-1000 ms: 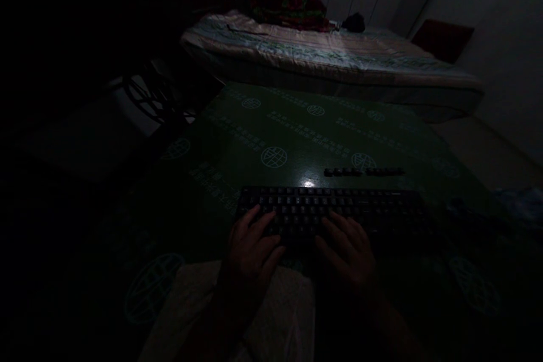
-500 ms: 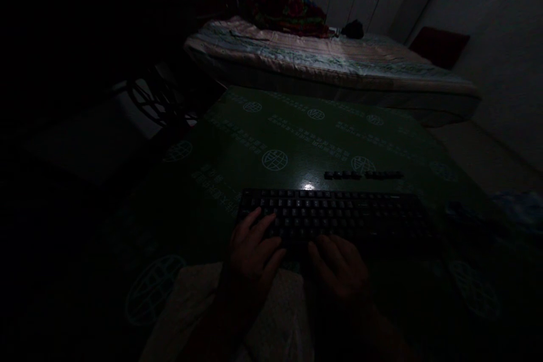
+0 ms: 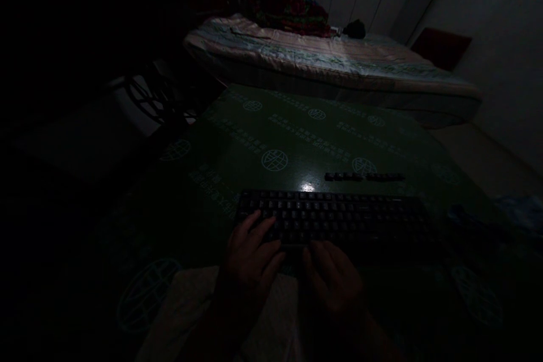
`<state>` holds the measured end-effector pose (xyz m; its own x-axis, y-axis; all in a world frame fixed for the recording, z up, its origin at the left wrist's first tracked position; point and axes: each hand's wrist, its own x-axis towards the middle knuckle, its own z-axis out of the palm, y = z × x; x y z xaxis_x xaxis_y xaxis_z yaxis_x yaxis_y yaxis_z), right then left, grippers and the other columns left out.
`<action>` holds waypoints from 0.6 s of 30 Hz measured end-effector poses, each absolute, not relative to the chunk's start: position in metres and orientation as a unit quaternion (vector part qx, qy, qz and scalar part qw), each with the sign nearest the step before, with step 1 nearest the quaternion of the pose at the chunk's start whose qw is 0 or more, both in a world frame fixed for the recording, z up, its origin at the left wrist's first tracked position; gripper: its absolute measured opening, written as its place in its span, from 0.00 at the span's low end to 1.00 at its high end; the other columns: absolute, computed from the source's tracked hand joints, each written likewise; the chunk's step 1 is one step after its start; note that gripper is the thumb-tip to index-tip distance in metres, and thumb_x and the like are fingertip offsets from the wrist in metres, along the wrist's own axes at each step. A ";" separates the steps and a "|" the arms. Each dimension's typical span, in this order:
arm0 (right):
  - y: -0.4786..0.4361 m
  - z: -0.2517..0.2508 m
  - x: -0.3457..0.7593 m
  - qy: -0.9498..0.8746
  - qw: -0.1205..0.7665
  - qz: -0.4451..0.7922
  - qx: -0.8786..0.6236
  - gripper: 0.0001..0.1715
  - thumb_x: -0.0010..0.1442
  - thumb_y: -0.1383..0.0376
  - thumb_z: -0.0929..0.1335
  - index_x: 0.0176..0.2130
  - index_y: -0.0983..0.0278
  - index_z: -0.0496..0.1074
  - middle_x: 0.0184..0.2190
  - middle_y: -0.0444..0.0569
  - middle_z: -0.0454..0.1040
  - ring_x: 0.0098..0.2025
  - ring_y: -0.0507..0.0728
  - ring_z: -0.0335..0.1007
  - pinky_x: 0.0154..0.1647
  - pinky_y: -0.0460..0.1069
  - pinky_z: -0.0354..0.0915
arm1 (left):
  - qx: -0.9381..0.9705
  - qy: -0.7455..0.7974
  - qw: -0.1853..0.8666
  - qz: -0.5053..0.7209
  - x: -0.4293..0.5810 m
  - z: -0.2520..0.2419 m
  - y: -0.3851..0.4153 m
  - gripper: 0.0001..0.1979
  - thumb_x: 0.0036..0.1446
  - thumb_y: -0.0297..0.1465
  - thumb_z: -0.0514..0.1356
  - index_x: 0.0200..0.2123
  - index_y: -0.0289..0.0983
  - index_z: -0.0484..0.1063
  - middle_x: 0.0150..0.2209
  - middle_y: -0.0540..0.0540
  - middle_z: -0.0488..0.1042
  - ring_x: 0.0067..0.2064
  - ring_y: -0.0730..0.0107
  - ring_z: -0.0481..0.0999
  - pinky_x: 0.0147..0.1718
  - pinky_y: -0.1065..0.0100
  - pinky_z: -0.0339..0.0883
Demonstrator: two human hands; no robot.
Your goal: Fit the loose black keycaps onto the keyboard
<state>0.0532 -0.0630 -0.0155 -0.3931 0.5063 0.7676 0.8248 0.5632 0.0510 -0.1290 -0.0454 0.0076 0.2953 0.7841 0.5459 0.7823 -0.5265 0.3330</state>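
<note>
In dim light a black keyboard (image 3: 331, 215) lies across a green board-like surface (image 3: 237, 124) printed with pale globes and lettering. My left hand (image 3: 250, 251) rests at the keyboard's left front, fingers spread, with the longer fingertips over the keys. By the front edge, near the middle, my right hand (image 3: 333, 274) has its fingers bent and close together, with the thumb drawn in beside them. Whatever may be between those fingertips is too dark to see. Behind the keyboard runs a row of small black pieces (image 3: 365, 177), which look like keycaps.
A bed (image 3: 339, 68) with a bunched, patterned blanket (image 3: 288, 5) stands beyond the green surface. At the right edge lies a bluish cloth-like thing (image 3: 517, 209). Dark furniture with a spoked wheel (image 3: 148, 96) is on the left.
My right hand has shifted slightly left and nearer to me, along the keyboard's front edge. My left hand stays almost where it was, over the left keys.
</note>
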 end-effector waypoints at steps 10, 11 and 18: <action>-0.058 -0.011 0.051 -0.825 0.367 -0.205 -0.377 0.15 0.59 0.76 0.59 0.34 0.72 0.74 0.33 0.59 0.76 0.40 0.61 0.71 0.36 0.54 0.71 | 0.810 0.482 0.006 0.335 -0.129 0.005 -0.044 0.05 0.56 0.25 0.57 0.31 0.36 0.73 0.47 0.39 0.73 0.58 0.47 0.62 0.47 0.44 0.67; -0.058 -0.011 0.050 -0.825 0.371 -0.203 -0.376 0.15 0.59 0.76 0.59 0.34 0.72 0.74 0.33 0.59 0.75 0.40 0.61 0.71 0.37 0.54 0.71 | 0.809 0.483 0.005 0.335 -0.129 0.004 -0.044 0.05 0.56 0.25 0.57 0.31 0.36 0.72 0.47 0.39 0.73 0.58 0.47 0.62 0.47 0.44 0.67; -0.058 -0.014 0.053 -0.807 0.401 -0.183 -0.393 0.15 0.60 0.73 0.59 0.40 0.70 0.72 0.34 0.57 0.75 0.42 0.59 0.70 0.41 0.53 0.69 | 0.797 0.495 0.016 0.346 -0.129 -0.001 -0.047 0.05 0.56 0.26 0.56 0.35 0.36 0.72 0.51 0.38 0.70 0.59 0.49 0.60 0.51 0.46 0.65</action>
